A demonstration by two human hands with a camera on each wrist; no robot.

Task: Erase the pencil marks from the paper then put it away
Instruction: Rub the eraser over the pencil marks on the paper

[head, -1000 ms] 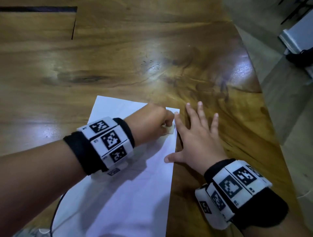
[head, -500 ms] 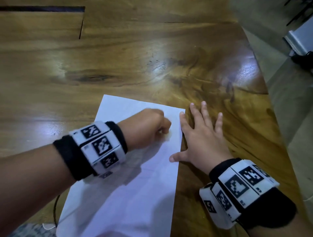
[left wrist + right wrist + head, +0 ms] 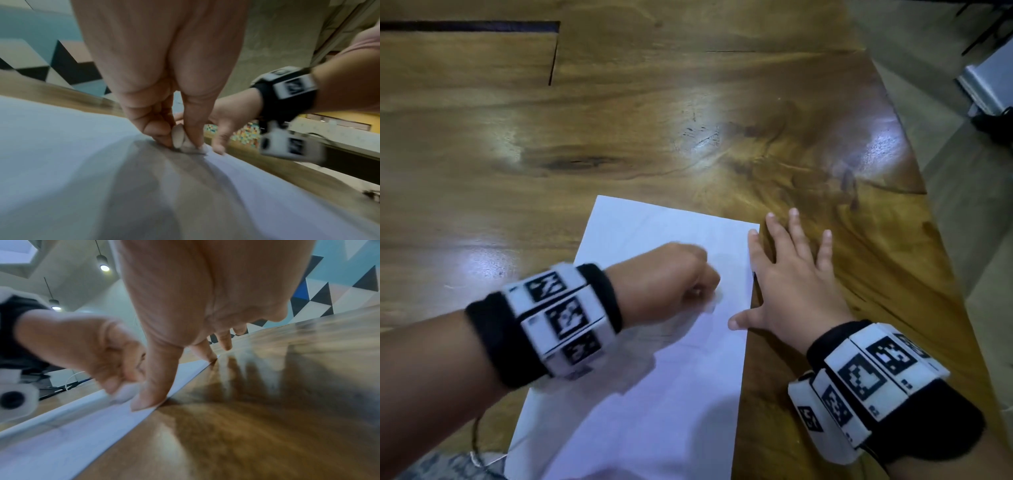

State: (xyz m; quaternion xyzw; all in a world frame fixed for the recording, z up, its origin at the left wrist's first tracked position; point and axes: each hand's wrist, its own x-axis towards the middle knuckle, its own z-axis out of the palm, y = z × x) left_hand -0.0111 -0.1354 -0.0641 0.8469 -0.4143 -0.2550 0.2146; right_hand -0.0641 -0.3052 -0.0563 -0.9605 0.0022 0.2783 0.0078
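At lower centre, the left hand [image 3: 671, 284] pinches a small pale eraser [image 3: 186, 142] onto smooth white paper [image 3: 654, 428] on the glossy wooden surface [image 3: 619, 144], the right hand [image 3: 791, 284] flat, fingers splayed, on its edge.

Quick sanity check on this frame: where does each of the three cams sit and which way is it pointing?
Head: worn on the head, looks forward and down at the paper on the wooden table; both forearms, left hand, right hand show.
Left wrist: under the left wrist, looks along the fingers pinching the eraser onto the paper; right hand behind.
Right wrist: under the right wrist, looks along the flat right hand at the paper's edge; left hand alongside.
Shared: both wrist views show the eraser, paper and opposite hand.
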